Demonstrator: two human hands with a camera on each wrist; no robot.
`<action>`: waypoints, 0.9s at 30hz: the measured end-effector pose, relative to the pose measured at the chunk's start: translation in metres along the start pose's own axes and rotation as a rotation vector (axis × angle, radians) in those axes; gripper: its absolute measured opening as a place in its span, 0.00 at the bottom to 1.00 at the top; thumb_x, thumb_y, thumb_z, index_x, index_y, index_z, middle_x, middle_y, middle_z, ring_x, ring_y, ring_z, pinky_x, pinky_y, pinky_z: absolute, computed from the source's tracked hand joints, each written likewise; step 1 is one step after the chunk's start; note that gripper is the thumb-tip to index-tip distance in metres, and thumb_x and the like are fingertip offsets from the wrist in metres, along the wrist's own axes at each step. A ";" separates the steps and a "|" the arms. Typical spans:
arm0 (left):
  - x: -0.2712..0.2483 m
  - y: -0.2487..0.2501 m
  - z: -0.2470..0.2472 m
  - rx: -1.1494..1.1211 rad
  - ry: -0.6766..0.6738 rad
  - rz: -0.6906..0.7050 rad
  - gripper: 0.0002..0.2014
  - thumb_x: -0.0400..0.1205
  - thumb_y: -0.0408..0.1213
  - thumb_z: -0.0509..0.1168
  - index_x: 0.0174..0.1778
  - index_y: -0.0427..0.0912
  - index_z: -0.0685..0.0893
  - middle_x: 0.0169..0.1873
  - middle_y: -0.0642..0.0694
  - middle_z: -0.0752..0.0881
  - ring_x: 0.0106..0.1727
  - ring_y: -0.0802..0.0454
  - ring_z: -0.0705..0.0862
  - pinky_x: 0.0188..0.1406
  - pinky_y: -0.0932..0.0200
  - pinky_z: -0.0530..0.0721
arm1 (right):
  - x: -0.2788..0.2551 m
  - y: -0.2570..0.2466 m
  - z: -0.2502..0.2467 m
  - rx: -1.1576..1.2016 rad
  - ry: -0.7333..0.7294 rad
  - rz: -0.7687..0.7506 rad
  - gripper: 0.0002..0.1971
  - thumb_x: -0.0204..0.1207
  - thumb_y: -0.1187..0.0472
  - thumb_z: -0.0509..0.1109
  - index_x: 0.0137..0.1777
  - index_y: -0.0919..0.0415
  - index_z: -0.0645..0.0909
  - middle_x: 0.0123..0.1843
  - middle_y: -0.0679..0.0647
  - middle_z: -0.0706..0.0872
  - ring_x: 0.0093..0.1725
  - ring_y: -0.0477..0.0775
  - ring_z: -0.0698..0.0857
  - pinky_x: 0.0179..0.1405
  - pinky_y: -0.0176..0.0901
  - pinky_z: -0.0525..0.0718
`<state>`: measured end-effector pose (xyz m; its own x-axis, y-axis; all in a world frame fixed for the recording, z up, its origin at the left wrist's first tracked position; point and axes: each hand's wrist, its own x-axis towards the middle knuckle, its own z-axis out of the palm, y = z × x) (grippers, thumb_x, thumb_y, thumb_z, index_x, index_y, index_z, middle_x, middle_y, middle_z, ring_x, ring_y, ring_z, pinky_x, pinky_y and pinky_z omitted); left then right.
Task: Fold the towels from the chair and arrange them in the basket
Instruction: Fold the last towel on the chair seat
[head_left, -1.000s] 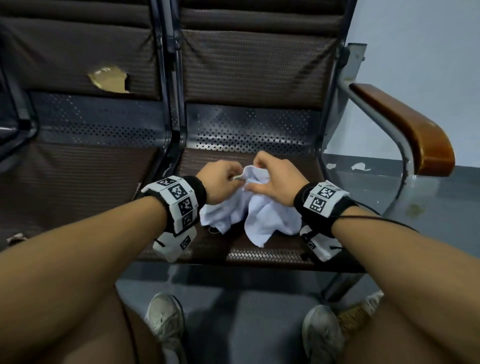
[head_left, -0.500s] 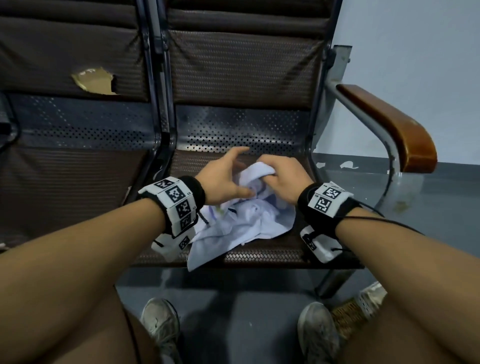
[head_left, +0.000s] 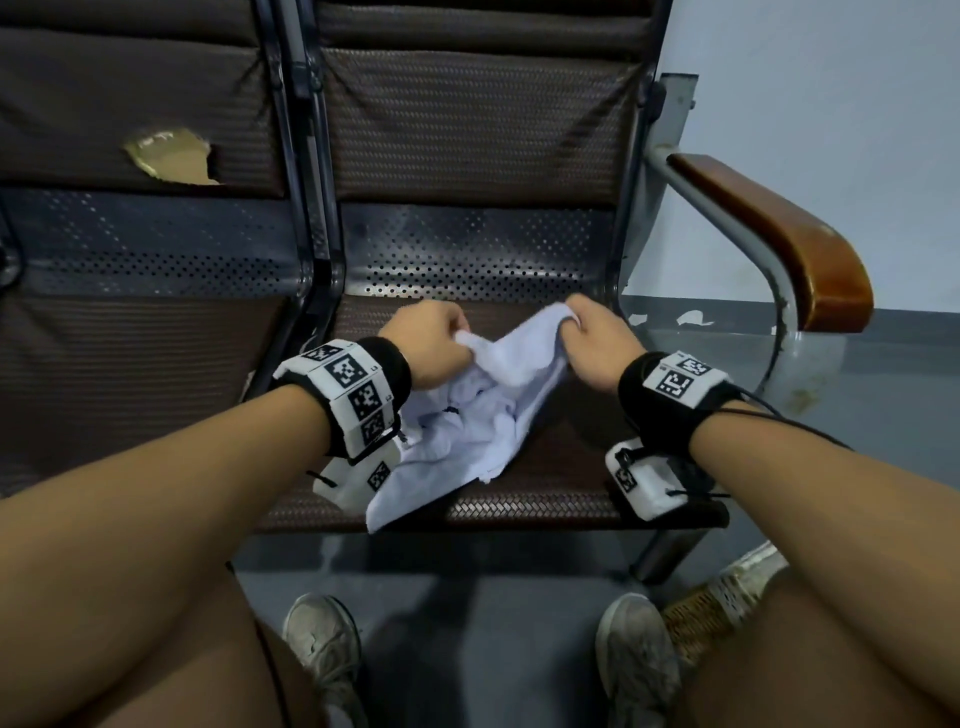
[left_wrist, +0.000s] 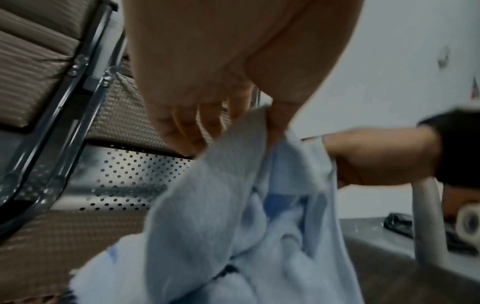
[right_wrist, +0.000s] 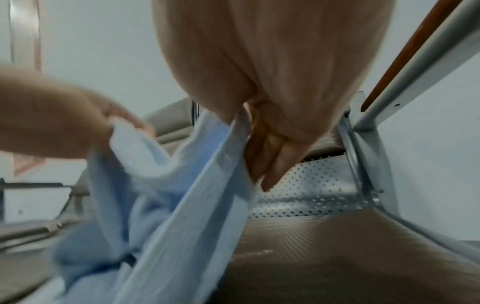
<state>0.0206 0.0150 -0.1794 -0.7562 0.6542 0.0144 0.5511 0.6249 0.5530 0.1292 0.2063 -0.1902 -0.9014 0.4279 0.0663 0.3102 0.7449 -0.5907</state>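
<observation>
Both hands pinch towel (head_left: 467, 415) edge; rest sags onto chair (head_left: 545, 499).

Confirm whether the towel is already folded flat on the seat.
No: the towel is bunched and hangs between the left hand and the right hand, which pinch its top edge above the chair seat.

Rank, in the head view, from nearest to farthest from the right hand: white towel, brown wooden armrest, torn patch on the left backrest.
1. White towel: gripped by the right hand.
2. Brown wooden armrest: to its right.
3. Torn patch: far left, neighbouring seat's backrest.
</observation>
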 end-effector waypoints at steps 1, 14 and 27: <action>-0.001 -0.001 0.004 0.015 -0.058 0.002 0.11 0.71 0.39 0.73 0.44 0.47 0.77 0.39 0.50 0.85 0.43 0.47 0.83 0.32 0.56 0.78 | 0.001 -0.007 0.001 0.077 0.036 -0.043 0.10 0.86 0.60 0.54 0.42 0.55 0.69 0.40 0.52 0.80 0.41 0.56 0.78 0.40 0.46 0.69; 0.019 -0.001 -0.004 -0.602 0.303 -0.098 0.17 0.75 0.22 0.49 0.34 0.44 0.80 0.36 0.37 0.84 0.42 0.42 0.81 0.42 0.53 0.79 | -0.002 0.001 0.003 -0.204 -0.188 0.026 0.13 0.79 0.58 0.67 0.33 0.58 0.80 0.34 0.55 0.83 0.39 0.59 0.85 0.35 0.41 0.74; 0.018 0.004 -0.002 0.003 0.132 -0.218 0.14 0.81 0.45 0.61 0.34 0.40 0.80 0.42 0.34 0.85 0.50 0.34 0.84 0.39 0.54 0.74 | -0.010 -0.009 -0.010 0.224 -0.019 -0.271 0.16 0.76 0.66 0.66 0.60 0.48 0.71 0.25 0.45 0.78 0.23 0.43 0.71 0.27 0.38 0.71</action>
<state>0.0084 0.0285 -0.1752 -0.8967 0.4426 0.0043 0.3709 0.7463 0.5527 0.1389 0.2004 -0.1771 -0.9479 0.2191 0.2311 -0.0130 0.6986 -0.7154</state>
